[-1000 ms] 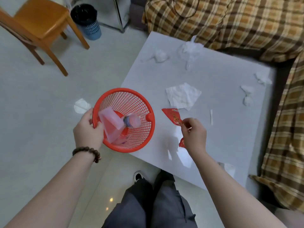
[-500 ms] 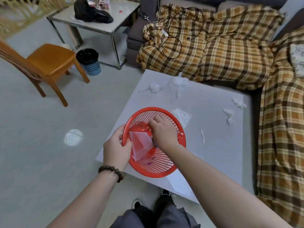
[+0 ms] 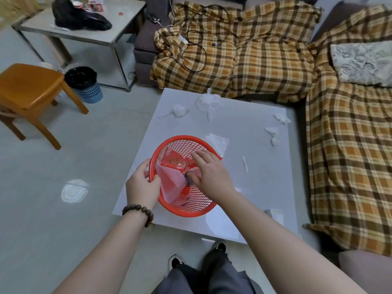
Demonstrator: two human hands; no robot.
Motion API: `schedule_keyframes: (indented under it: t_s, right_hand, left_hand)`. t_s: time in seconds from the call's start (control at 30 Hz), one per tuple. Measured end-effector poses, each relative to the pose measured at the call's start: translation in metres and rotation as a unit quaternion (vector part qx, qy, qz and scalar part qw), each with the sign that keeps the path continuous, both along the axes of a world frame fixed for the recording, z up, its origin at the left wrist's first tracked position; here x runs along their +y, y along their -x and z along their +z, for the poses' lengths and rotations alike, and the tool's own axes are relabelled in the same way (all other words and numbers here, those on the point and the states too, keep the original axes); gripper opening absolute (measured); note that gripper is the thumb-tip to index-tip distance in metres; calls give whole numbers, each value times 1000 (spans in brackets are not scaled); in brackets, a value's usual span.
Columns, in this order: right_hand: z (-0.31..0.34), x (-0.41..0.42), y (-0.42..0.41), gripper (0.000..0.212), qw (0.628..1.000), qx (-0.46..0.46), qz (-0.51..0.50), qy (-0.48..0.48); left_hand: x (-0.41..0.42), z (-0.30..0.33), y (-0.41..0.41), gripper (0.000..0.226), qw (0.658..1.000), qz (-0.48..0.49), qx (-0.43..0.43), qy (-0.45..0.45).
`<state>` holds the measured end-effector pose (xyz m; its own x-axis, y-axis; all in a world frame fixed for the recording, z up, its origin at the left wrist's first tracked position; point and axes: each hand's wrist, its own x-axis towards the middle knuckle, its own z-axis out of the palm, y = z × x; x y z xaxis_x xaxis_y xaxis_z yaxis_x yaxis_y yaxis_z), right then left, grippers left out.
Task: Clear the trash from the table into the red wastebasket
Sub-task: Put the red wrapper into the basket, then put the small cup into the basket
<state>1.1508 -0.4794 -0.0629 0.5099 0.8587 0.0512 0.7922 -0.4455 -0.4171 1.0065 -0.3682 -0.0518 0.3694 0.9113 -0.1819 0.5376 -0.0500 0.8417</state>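
Note:
My left hand (image 3: pixel 141 185) grips the near-left rim of the red mesh wastebasket (image 3: pixel 180 143), held over the white table (image 3: pixel 254 187). A red printed wrapper (image 3: pixel 178 161) and a pink plastic bag (image 3: pixel 169 183) lie inside the basket. Above the basket's middle hovers my right hand (image 3: pixel 209 172), fingers spread, holding nothing. Trash on the table: a flat white tissue (image 3: pixel 218 142) just behind the basket, a crumpled clear bag (image 3: pixel 206 102), tissue wads (image 3: pixel 178 111) at the back left and more tissue scraps (image 3: pixel 273 134) at the right, plus a thin paper strip (image 3: pixel 245 163).
A plaid-covered sofa (image 3: pixel 265 56) wraps the table's back and right sides. At the left stand an orange wooden chair (image 3: pixel 27 90) and a blue bin with a black liner (image 3: pixel 83 83). A white scrap (image 3: pixel 74 190) lies on the floor. My feet (image 3: pixel 176 262) are under the table's near edge.
My right hand carried the red wrapper from the table into the basket and let it go; its fingers are now spread above it. The view tilted upward.

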Motion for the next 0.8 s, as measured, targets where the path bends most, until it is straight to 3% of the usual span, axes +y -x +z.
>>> schedule_keyframes:
  t_s: [0.23,0.5,0.63,0.8]
  right_hand:
    - [-10,-84,-34,50,993,54,-103,-20]
    - [-98,-235,-115,65,955,145,-218,139]
    - [-152,-284,-143,76,944,190,-192,189]
    - [-205,-305,-161,86,948,176,-62,256]
  left_hand:
    - [-18,-13,-19,38,1000,-12,28,2]
    - [-67,-31,-46,42,997,32,66,-8]
    - [-110,-47,-66,44,992,91,89,-14]
    - [-155,-65,-75,52,984,153,88,3]
